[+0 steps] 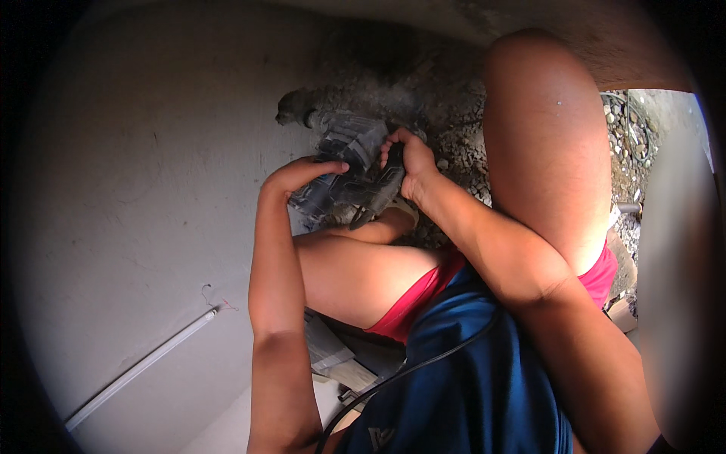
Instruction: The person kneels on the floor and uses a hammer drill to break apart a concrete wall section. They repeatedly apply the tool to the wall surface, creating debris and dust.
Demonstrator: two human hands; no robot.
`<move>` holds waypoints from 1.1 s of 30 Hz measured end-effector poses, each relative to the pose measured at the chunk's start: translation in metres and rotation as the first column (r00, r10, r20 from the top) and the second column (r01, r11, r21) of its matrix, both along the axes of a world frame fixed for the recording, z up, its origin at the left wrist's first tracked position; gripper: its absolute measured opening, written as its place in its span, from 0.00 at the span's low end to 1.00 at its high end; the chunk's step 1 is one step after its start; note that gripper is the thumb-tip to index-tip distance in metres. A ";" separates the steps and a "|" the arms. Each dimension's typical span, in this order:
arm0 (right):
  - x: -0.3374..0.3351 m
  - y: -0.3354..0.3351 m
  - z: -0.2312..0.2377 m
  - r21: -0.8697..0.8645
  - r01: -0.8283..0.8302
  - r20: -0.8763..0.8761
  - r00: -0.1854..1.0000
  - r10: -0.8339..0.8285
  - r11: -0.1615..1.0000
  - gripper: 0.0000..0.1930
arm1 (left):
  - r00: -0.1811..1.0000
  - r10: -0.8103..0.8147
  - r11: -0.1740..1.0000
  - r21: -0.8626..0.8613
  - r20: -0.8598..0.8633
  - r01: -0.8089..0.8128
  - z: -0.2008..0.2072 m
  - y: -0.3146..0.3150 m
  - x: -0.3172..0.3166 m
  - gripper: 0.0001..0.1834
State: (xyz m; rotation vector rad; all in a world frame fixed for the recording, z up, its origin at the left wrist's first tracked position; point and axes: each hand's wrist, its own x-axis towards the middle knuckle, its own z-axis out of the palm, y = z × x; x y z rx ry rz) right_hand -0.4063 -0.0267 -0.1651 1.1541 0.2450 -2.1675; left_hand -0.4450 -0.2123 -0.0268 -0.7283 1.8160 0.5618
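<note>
A dusty grey-and-black rotary hammer (354,135) lies sideways in front of me, its front end toward the wall on the left. My right hand (412,157) is closed round its black rear handle, fingers wrapped over the grip. On the near side of the tool's body, my left hand (302,174) grips it with the thumb laid across the top. The left fingers are mostly hidden by the tool. Dust and shadow blur the tool's front end, so whether a bit touches the wall or rubble I cannot tell.
A pale wall (136,197) rises close on my left, with a white conduit (144,368) along it. Broken rubble (465,144) covers the ground beyond the tool. My bent legs flank the work, and a black cable (423,359) crosses my blue shirt.
</note>
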 end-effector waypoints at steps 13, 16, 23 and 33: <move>0.040 -0.063 -0.019 -0.081 0.027 0.231 0.973 -0.007 0.996 0.07 | 0.970 -0.211 0.977 0.031 0.116 0.209 -0.023 -0.056 -0.003 0.53; 0.046 -0.066 -0.024 -0.091 0.029 0.259 0.966 -0.005 0.995 0.06 | 0.968 -0.226 0.973 0.065 0.113 0.219 -0.030 -0.058 -0.006 0.59; 0.050 -0.074 -0.033 -0.125 0.045 0.242 0.970 -0.014 0.991 0.05 | 0.961 -0.242 0.969 -0.012 0.138 0.246 -0.039 -0.074 -0.001 0.58; -0.032 -0.049 -0.020 0.061 -0.066 -0.157 0.985 0.075 0.996 0.06 | 0.978 0.168 0.978 0.147 -0.120 -0.150 -0.043 -0.060 0.008 0.47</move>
